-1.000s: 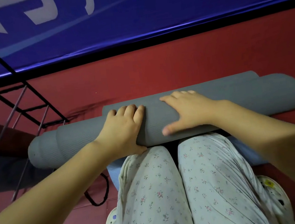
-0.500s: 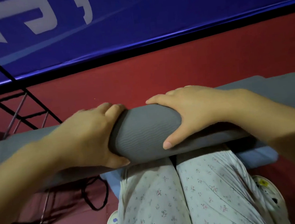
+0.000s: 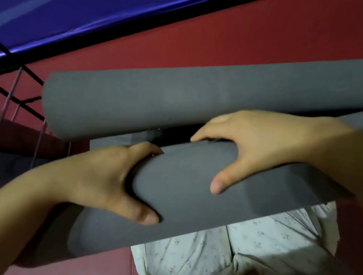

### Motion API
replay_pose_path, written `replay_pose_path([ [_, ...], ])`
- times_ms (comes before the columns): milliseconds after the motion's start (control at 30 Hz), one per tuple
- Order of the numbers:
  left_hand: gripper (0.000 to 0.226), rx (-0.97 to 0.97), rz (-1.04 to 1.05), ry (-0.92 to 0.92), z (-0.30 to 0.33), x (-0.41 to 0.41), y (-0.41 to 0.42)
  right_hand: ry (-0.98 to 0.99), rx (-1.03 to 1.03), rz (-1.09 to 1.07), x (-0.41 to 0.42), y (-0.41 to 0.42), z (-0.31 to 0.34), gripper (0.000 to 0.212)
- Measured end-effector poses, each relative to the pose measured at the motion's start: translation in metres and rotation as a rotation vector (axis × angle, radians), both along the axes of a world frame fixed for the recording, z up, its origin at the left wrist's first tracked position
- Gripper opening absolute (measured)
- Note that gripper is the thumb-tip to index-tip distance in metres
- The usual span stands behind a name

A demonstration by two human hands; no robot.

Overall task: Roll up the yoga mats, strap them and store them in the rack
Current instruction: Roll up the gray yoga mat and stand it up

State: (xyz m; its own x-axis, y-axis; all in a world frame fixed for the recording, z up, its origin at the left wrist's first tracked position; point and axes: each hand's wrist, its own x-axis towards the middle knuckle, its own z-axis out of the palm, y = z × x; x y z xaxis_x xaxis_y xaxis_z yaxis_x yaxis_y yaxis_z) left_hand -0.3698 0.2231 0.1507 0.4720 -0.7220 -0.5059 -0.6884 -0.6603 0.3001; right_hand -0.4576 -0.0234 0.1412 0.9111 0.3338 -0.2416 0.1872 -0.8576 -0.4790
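Note:
A rolled grey yoga mat [image 3: 188, 181] lies across the frame in front of my legs, lifted off the red floor. My left hand [image 3: 104, 180] grips it from the left, thumb on the near side and fingers over the top. My right hand [image 3: 260, 144] grips it from the right in the same way. A second length of grey mat [image 3: 193, 93] stretches across just beyond the hands, blurred; whether it is a separate roll or part of the same mat I cannot tell. The black metal rack [image 3: 23, 92] stands at the far left.
The floor [image 3: 232, 36] is red padding, bounded at the back by a black strip and a blue banner wall [image 3: 93, 11]. My legs in pale floral trousers [image 3: 234, 255] fill the bottom centre. A dark brown edge [image 3: 5, 132] shows beneath the rack.
The grey roll has come up off the floor and closer to the camera in both hands. The blue mat and the black strap under it have dropped out of view. The view has tilted.

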Motion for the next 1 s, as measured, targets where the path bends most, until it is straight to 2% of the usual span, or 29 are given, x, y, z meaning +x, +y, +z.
replay_pose_path([
  [167, 0.116, 0.024, 0.042, 0.162, 0.005, 0.016, -0.006, -0.063, -0.018, -0.142, -0.005, -0.009, -0.002, 0.091],
  [267, 0.089, -0.014, 0.068, 0.405, 0.007, 0.028, -0.008, -0.188, -0.073, -0.212, -0.013, -0.006, -0.004, 0.086],
  [333, 0.082, -0.008, 0.052, 0.417, 0.005, 0.037, -0.008, -0.302, -0.083, -0.238, -0.019, -0.002, -0.010, 0.079],
  [467, 0.091, 0.083, 0.052, 0.424, 0.005, 0.053, -0.012, -0.458, 0.030, -0.300, -0.023, 0.002, -0.027, 0.057],
  [567, 0.087, 0.177, -0.035, 0.218, 0.018, 0.063, -0.020, -0.424, 0.050, -0.351, -0.014, -0.001, -0.026, 0.058],
  [600, 0.081, 0.122, -0.056, 0.126, 0.023, 0.064, -0.025, -0.409, 0.044, -0.360, -0.010, -0.002, -0.025, 0.059],
  [700, 0.054, -0.209, -0.066, -0.112, 0.024, 0.064, -0.048, -0.397, 0.036, -0.349, -0.002, -0.003, -0.023, 0.062],
  [733, 0.047, -0.258, -0.112, -0.192, 0.021, 0.067, -0.057, -0.399, 0.042, -0.344, -0.001, -0.003, -0.023, 0.062],
  [800, 0.034, -0.227, -0.285, -0.334, 0.012, 0.075, -0.078, -0.389, 0.071, -0.348, 0.001, -0.005, -0.025, 0.061],
  [900, 0.036, -0.132, -0.555, -0.535, -0.003, 0.089, -0.103, -0.388, 0.094, -0.357, 0.003, -0.008, -0.025, 0.060],
  [1000, 0.057, -0.081, -0.827, -0.904, -0.017, 0.100, -0.119, -0.398, 0.075, -0.353, 0.005, -0.008, -0.026, 0.063],
])
